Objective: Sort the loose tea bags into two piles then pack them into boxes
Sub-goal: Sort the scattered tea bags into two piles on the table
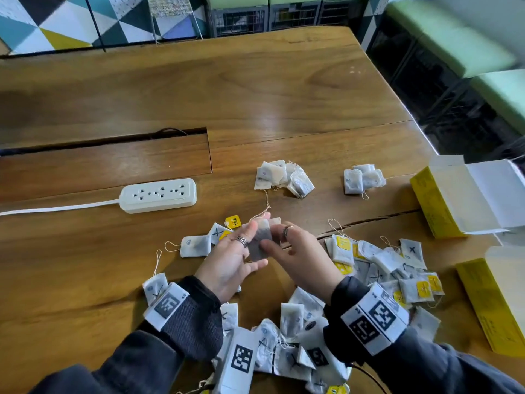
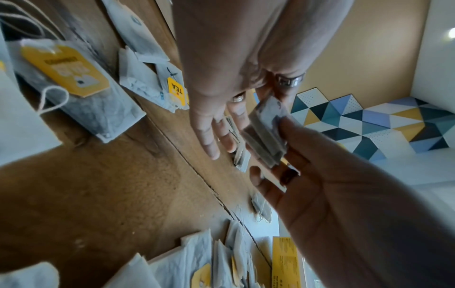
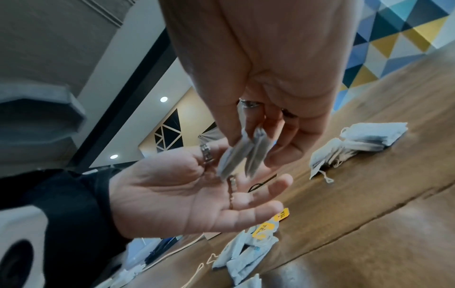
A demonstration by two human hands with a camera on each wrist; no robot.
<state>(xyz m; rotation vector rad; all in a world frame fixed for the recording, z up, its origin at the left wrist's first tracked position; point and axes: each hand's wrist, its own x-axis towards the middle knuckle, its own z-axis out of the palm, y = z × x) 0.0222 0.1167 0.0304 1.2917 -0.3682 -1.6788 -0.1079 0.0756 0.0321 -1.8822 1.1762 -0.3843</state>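
I hold small grey tea bags [image 1: 260, 243] between both hands above the wooden table [image 1: 255, 103]. My right hand [image 1: 301, 251] pinches them, with the thumb on the near face; the right wrist view shows two bags [image 3: 236, 154] side by side in that pinch. My left hand [image 1: 233, 263] lies palm up with its fingers straight, and its index finger rests against the bags. In the left wrist view the bags [image 2: 265, 134] sit under the right thumb. Two small sorted piles [image 1: 279, 177] [image 1: 362, 179] lie further back. Loose tea bags [image 1: 392, 268] with yellow tags spread under and around my wrists.
Two yellow boxes stand at the right edge, one [image 1: 443, 194] with its white flaps open and one [image 1: 494, 300] nearer me. A white power strip [image 1: 159, 194] with its cord lies to the left. A cable slot [image 1: 113, 143] cuts across the table behind it.
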